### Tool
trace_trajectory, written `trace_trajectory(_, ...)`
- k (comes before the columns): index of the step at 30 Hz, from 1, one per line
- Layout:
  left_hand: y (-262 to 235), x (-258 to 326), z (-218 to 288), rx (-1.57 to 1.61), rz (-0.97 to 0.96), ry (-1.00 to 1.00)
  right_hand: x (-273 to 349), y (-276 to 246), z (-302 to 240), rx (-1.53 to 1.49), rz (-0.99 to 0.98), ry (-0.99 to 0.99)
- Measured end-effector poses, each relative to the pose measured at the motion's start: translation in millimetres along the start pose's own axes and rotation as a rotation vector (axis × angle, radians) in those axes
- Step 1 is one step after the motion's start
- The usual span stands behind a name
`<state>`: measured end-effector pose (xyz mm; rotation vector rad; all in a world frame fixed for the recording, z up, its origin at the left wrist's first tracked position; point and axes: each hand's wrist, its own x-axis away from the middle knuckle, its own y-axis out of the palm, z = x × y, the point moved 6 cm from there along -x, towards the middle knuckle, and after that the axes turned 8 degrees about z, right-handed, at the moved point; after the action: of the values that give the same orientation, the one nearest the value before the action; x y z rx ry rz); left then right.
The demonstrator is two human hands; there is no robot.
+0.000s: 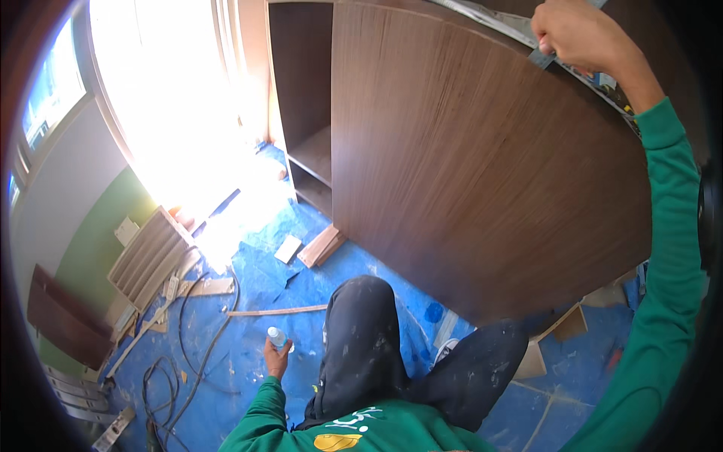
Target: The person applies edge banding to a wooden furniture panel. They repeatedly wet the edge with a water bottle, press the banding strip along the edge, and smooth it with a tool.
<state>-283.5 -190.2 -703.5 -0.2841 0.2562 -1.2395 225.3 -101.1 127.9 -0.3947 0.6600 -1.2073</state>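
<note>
Clutching a clear bottle [277,337] over the blue sheeting [260,260]: left hand [277,360], curled round it. Right hand [578,36] is closed on a flat grey piece [541,59] (scraper maybe, hard to tell) by the brown panel [467,151]'s top edge; a slip could scratch it.

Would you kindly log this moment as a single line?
left hand: holding bottle | right hand: gripping grey object by edge of brown panel | below: blue sheeting

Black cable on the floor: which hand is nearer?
Left. The left hand is right of the black cable; the right hand is farther, near the upper edge of the brown panel.
</note>
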Motion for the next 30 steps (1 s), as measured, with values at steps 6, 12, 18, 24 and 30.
trace_trajectory(6, 40, -95, 278, -0.153, -0.179, 0.49, -3, 9, 11, 0.029, 0.166, -0.071)
trace_trajectory(12, 83, -118, 588, -0.131, -0.302, 0.947, -18, 23, 12, 0.041, 0.287, -0.098)
trace_trajectory(18, 115, -116, 765, -0.221, -0.378, 1.204, -19, 24, 18, 0.014, 0.373, -0.081)
trace_trajectory(24, 130, -107, 830, -0.401, -0.367, 1.307, -11, 23, 23, 0.011, 0.439, -0.083)
trace_trajectory(30, 133, -98, 857, -0.599, -0.354, 1.303, -15, 28, 21, 0.001, 0.509, -0.062)
